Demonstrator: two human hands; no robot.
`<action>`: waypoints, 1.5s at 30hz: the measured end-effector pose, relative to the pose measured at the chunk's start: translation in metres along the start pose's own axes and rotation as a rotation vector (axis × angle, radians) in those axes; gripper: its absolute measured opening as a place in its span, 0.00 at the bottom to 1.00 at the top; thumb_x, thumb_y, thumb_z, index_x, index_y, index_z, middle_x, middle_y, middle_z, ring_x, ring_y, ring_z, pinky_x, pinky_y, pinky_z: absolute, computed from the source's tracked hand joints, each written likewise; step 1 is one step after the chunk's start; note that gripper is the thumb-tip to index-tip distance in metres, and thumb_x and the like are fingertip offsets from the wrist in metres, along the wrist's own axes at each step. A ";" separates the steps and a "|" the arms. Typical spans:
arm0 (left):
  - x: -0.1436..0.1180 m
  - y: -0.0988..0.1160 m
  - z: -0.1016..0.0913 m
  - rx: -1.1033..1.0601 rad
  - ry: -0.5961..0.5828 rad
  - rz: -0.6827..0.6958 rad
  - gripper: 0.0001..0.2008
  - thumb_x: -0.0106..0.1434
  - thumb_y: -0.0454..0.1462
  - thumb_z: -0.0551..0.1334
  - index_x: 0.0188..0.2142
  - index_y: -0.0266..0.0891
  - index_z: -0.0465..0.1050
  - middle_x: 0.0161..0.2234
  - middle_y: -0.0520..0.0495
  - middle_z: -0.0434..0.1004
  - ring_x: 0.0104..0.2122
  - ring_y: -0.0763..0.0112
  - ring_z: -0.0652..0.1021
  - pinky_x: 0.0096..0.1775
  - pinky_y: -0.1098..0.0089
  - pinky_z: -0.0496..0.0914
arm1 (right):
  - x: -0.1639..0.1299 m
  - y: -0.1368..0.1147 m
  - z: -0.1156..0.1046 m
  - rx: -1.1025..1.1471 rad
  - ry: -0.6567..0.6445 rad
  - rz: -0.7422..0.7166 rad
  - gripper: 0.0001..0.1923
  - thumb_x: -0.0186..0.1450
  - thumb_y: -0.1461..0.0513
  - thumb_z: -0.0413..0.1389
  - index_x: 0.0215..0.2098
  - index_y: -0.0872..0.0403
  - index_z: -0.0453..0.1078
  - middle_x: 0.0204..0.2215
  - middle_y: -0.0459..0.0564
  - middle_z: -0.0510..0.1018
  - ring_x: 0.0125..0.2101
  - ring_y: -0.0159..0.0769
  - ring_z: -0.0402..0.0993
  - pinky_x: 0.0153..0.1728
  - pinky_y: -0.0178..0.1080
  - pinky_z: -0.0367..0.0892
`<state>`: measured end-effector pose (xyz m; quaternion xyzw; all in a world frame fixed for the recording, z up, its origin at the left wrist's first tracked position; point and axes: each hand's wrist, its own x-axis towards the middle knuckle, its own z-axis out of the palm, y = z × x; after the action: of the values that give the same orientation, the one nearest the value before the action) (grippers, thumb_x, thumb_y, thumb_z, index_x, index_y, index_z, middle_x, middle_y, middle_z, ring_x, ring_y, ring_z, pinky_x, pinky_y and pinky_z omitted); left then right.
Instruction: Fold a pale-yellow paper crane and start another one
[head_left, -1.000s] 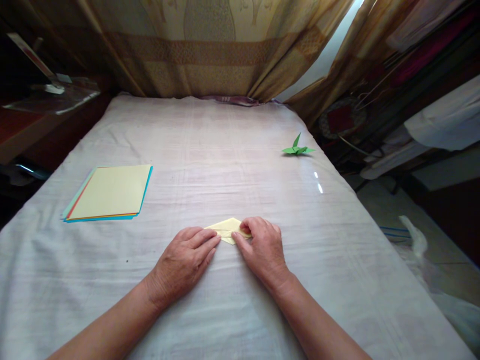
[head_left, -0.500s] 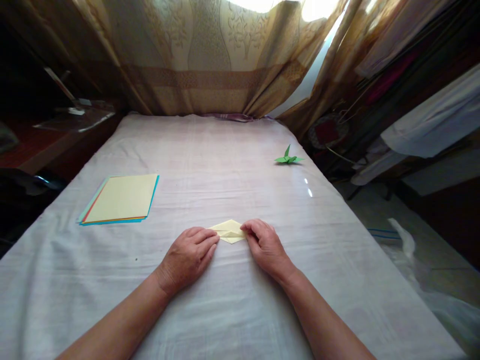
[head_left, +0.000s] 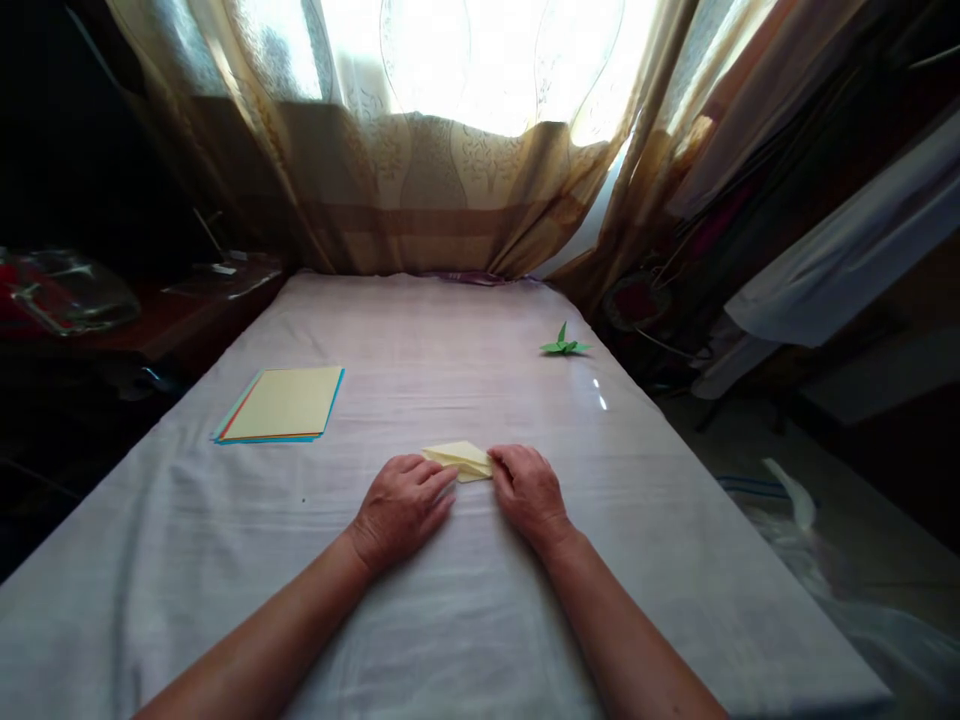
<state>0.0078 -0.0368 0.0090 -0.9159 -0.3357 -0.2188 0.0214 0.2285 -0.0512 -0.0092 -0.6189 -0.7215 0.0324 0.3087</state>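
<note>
Your right hand (head_left: 529,492) has slid off the folded yellow paper (head_left: 459,460) to pinch its right edge, while your left hand (head_left: 401,505) lies flat, fingers pressing its left edge onto the white cloth (head_left: 420,330).

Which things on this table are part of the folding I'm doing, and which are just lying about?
In hand:
- folded yellow paper, pressed flat
- left hand at its left end
- right hand at its right end

Lying about:
- stack of coloured sheets, far left
- green paper crane, far right
- white tablecloth
</note>
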 end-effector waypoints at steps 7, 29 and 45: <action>0.016 0.004 0.000 -0.041 -0.072 -0.146 0.18 0.64 0.42 0.62 0.52 0.40 0.72 0.49 0.43 0.78 0.49 0.58 0.76 0.52 0.55 0.66 | -0.006 -0.009 -0.004 0.120 -0.022 -0.009 0.08 0.64 0.66 0.53 0.35 0.52 0.74 0.33 0.48 0.81 0.35 0.37 0.75 0.41 0.38 0.66; 0.044 -0.035 -0.002 -0.013 -0.342 0.161 0.22 0.62 0.41 0.63 0.56 0.43 0.69 0.57 0.42 0.71 0.58 0.53 0.69 0.59 0.52 0.59 | 0.004 0.005 0.002 0.076 -0.082 -0.234 0.17 0.61 0.67 0.57 0.48 0.49 0.73 0.47 0.53 0.77 0.48 0.44 0.70 0.48 0.46 0.66; 0.011 -0.025 0.014 0.119 -0.014 0.168 0.09 0.67 0.29 0.54 0.39 0.37 0.73 0.40 0.45 0.81 0.38 0.65 0.80 0.41 0.65 0.73 | 0.012 -0.003 -0.003 -0.035 -0.069 -0.396 0.06 0.67 0.62 0.56 0.40 0.48 0.76 0.40 0.48 0.80 0.42 0.39 0.71 0.42 0.41 0.60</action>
<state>0.0052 -0.0083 -0.0018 -0.9396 -0.2701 -0.1893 0.0917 0.2270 -0.0418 -0.0010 -0.4687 -0.8397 -0.0204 0.2734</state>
